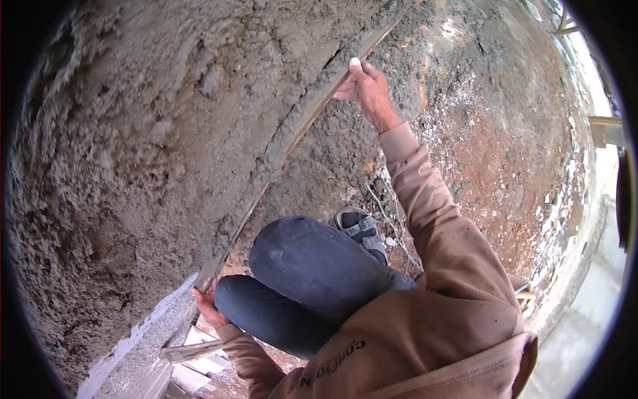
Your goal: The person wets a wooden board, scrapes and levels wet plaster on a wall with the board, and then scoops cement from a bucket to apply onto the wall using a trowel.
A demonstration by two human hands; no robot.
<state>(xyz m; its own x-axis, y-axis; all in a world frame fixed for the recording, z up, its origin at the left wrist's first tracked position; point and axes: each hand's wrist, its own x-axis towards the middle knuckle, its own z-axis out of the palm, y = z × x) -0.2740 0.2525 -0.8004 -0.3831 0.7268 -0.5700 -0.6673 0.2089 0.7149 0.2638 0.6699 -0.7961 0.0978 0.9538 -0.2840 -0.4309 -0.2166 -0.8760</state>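
Observation:
A long, straight wooden board [302,113], its face smeared with wet grey mortar, runs diagonally along the rough mortar surface [146,153]. Near the upper end, my right hand [372,94] grips the board's edge, thumb on top and fingers partly hidden underneath. At the lower end, beside my knee, my left hand [210,307] holds the same board; some of its fingers are hidden behind it. The board lies against the mortar, which is lumpy and uneven at the left and smoother close to the board.
My bent knees [299,272] and sandalled foot [362,229] are close to the board. A pale, plastered ledge [143,339] and a wood piece [193,351] lie at lower left. Thin twigs [392,213] and white crumbs are scattered over the reddish soil [492,179].

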